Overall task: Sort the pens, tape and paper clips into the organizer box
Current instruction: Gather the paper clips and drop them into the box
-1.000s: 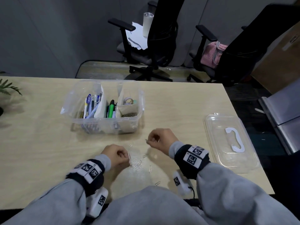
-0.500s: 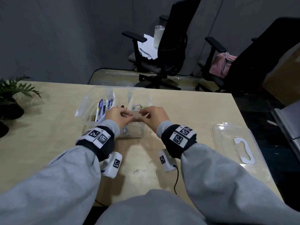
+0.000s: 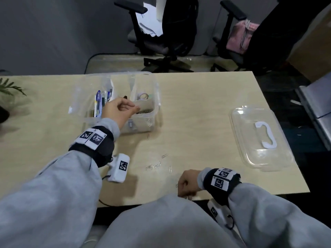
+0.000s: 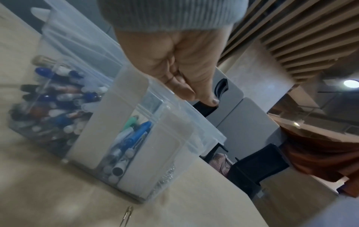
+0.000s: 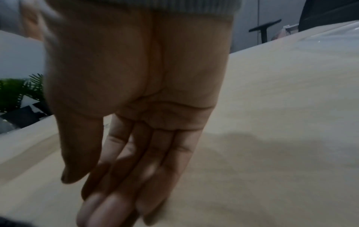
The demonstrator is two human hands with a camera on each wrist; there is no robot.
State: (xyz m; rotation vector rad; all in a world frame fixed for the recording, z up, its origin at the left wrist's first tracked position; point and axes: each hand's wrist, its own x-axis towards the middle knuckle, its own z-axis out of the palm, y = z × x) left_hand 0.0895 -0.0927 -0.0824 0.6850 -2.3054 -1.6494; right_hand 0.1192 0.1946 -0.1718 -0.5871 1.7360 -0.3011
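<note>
Both hands are mid-sort. Left hand hovers over the organizer box, fingers curled with thumb meeting fingertips; whether it pinches a clip cannot be told. Right hand is low at the table's near edge, its fingers extended and empty in the wrist view. Pens and tape already sit in their compartments, and clips fill another. Left to do, it seems: a few loose paper clips on the table, plus the lid lying aside.
</note>
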